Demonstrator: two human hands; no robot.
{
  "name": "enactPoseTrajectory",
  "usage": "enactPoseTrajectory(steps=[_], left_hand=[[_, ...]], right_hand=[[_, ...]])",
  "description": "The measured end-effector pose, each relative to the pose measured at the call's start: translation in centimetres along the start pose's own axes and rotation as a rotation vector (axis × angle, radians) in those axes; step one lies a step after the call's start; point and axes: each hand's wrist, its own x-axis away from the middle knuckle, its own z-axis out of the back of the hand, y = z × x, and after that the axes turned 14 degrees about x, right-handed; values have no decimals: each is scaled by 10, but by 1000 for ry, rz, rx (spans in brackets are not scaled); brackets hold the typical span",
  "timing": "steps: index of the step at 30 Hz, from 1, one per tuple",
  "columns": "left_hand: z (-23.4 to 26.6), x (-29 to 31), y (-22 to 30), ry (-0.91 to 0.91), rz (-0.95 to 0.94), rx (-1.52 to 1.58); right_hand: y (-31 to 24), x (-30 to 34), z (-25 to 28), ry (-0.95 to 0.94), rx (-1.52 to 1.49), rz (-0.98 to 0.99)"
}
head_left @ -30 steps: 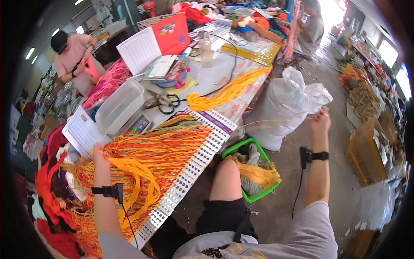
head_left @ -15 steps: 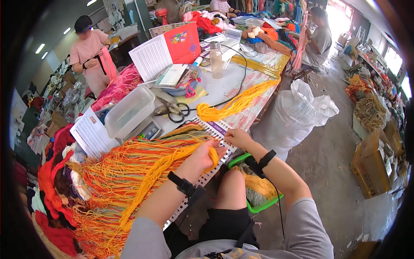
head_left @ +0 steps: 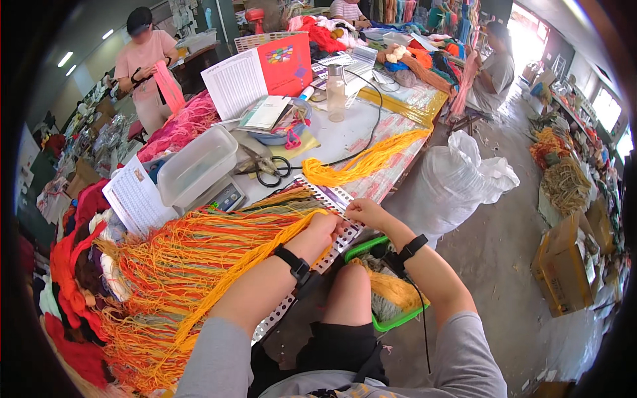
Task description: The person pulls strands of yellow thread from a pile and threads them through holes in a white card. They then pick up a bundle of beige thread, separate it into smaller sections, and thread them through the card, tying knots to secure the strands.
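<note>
We are pinching our right fingers narrowly over the perforated strip, anything held unclear, and curling our left hand, grip hidden, against the yellow yarn hank trailing toward eight o'clock, probably light, soft, best gathered mid-bundle.

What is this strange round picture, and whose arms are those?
No robot here: they are a person's own bare arms, with black bands on both wrists. A wide fisheye camera worn on the head looks down, so straight edges bend near the rim. The left hand has yellow yarn draped over it; the right hand is close by, above the white perforated strip. What their fingertips pinch is too small to tell. On the table lie orange strands, a clear box and scissors; a bottle stands farther back.
</note>
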Motion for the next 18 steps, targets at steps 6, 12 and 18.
enactPoseTrajectory(steps=[6,12,18], left_hand=[[7,14,2,6,-294,-327],[36,37,66,-339,7,477],[14,22,-5,-215,-185,-230]], right_hand=[[13,4,-3,38,72,38],[7,7,1,84,255,88],[5,4,-4,-19,-109,73]])
